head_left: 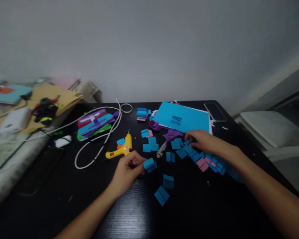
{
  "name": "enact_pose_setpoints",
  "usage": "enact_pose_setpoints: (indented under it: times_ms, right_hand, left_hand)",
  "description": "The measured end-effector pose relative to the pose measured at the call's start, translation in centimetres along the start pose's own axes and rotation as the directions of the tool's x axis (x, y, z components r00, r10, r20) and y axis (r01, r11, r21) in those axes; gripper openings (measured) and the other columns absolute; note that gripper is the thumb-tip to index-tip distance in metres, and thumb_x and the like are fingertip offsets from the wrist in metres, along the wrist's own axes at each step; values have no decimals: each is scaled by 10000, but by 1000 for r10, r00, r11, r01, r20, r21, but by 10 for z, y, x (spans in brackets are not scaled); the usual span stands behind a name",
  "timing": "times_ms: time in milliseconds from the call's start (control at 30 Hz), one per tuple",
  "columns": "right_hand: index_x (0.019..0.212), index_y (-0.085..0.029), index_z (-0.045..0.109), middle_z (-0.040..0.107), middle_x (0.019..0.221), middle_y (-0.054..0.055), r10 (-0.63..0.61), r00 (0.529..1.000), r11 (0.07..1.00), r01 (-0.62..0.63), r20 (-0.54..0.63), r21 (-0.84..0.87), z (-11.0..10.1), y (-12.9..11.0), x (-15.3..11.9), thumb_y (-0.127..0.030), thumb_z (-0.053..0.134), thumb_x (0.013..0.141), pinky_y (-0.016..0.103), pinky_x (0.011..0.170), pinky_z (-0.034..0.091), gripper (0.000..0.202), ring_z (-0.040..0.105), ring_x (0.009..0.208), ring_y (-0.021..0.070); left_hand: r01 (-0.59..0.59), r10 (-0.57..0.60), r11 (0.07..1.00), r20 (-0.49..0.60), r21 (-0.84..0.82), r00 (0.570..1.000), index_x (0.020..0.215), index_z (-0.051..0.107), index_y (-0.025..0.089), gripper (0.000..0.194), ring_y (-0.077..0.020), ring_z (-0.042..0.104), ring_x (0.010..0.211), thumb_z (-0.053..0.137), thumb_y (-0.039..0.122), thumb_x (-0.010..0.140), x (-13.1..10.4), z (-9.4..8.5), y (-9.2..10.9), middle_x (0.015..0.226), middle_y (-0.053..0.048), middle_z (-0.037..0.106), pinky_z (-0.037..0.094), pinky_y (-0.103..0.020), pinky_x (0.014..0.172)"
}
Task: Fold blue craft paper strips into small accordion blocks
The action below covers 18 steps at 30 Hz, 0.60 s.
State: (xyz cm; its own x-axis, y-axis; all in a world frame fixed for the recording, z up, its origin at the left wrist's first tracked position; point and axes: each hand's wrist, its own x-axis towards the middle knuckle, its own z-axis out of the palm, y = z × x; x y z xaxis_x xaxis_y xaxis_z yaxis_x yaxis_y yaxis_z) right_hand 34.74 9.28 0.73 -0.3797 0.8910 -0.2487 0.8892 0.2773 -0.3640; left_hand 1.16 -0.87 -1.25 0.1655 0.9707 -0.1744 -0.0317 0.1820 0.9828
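Between the thumb and fingers of my left hand [129, 169] is a folded blue paper piece [149, 164], held just above the black table. My right hand [199, 139] reaches to the far end of a heap of folded blue papers [193, 153], its fingers pinched at a small blue paper piece [186, 142]. A pink folded paper [202, 164] lies among that heap. Loose folded blue papers [161, 196] are scattered between and in front of my hands. Near my left hand rests a yellow glue gun [121, 148], its small light glowing.
A white cable [94, 162] loops over the table [64, 212] at left, by coloured paper strips [96, 124]. Blue sheets [184, 116] and a phone [215, 112] lie at the back right. A grey-handled tool [161, 149] sits mid-table. Envelopes [57, 96] and clutter fill the far left.
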Motion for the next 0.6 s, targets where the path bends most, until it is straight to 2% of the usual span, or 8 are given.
enact_pose_setpoints:
  times_ms: [100,200,400,500,600]
  right_hand:
    - [879,-205,714,730,860,93,1,1000,1000,-1,4,-15,1,-1,3,-140,652,781,372,706,502,133,695,807,268]
    - [902,-208,694,735,862,93,12,1000,1000,-12,7,-18,2,-2,4,-156,628,803,363,685,498,130,697,782,264]
    - [879,-233,647,754,977,105,-3,999,1000,3,-33,-4,3,-7,1,-186,627,795,369,785,520,98,711,919,284]
    - [850,-234,615,735,863,84,17,999,1000,-17,-30,19,10,-1,2,-165,596,768,339,720,500,109,697,807,259]
    - [843,-229,619,718,779,69,21,999,999,-19,-39,37,20,11,5,-219,550,811,319,631,450,76,664,713,247]
  left_hand:
    - [-11,11,1000,-3,-3,1000,725,661,169,299,-107,568,517,885,367,707,2,1,-1,555,29,634,453,-210,532]
    - [-15,15,1000,1,-20,1000,728,656,172,348,-107,549,502,906,412,691,4,2,-2,547,30,618,454,-218,523]
    - [-25,24,998,-11,-53,1000,726,665,173,382,-101,536,502,916,458,685,5,3,-11,547,27,606,441,-214,522]
    - [-27,25,998,-28,-62,999,707,653,167,415,-87,509,477,937,465,652,7,4,-16,538,31,600,407,-201,493]
    - [-29,27,997,-30,-72,999,701,641,160,442,-86,513,479,937,484,648,8,5,-17,543,35,594,420,-200,493]
